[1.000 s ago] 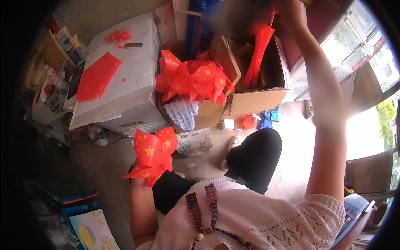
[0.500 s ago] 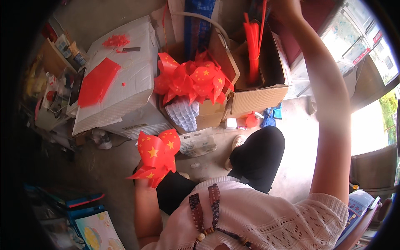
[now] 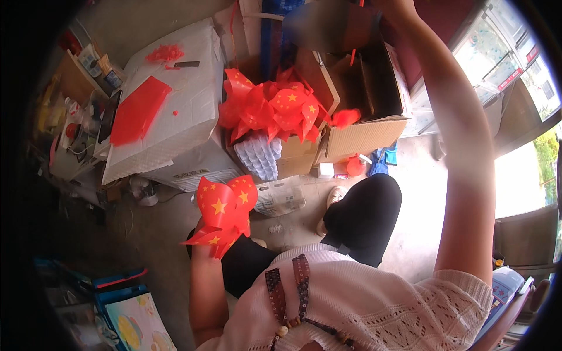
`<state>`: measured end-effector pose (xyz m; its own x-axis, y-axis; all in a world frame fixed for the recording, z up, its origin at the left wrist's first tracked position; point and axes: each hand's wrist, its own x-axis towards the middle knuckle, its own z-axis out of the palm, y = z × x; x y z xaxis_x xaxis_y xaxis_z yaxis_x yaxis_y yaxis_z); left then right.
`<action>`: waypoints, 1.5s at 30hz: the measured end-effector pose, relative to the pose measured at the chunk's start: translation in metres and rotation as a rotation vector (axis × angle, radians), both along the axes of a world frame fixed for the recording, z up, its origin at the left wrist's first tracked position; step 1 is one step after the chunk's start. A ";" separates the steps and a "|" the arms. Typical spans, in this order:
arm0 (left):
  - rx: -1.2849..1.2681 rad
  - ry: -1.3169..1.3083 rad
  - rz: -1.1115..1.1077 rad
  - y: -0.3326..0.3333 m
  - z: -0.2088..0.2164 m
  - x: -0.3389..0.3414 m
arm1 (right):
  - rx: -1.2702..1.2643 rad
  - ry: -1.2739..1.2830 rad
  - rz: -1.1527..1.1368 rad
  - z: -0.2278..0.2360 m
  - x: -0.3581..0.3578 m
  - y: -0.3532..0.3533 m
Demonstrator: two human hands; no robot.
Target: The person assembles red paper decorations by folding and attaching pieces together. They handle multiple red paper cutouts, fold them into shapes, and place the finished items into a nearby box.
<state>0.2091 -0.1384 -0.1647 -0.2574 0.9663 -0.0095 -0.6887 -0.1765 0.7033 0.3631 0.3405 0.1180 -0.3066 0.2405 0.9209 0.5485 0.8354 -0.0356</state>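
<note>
Red star-patterned pinwheel (image 3: 227, 215) is held in the left hand (image 3: 203, 251), fingers hidden behind it; right hand (image 3: 400, 7) extends beyond the open carton (image 3: 363, 140), fingers out of frame, grip indeterminable; step judged red-stick (image 3: 353, 57) handling, next move likely calling for steady pinwheel support.
</note>
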 end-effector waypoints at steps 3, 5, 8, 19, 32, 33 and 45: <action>0.025 -0.042 0.040 0.009 0.002 0.005 | -0.108 -0.155 0.188 -0.010 0.011 -0.040; 0.020 -0.075 0.105 0.009 0.008 0.015 | -0.248 -0.185 0.347 -0.019 0.013 -0.072; 0.060 -0.120 0.095 0.026 0.019 0.023 | -0.197 -0.165 0.426 -0.030 0.050 -0.082; 0.078 -0.170 0.079 0.027 0.036 0.049 | -0.717 -0.497 0.992 -0.139 0.067 -0.281; 0.076 -0.102 0.267 0.014 0.042 0.077 | -0.739 -0.268 1.053 -0.162 0.064 -0.309; 0.067 -0.100 0.309 0.016 0.044 0.077 | -0.672 -0.255 1.056 -0.163 0.064 -0.309; 0.116 0.965 0.767 -0.004 0.131 0.024 | -0.265 -0.468 0.953 -0.144 0.067 -0.296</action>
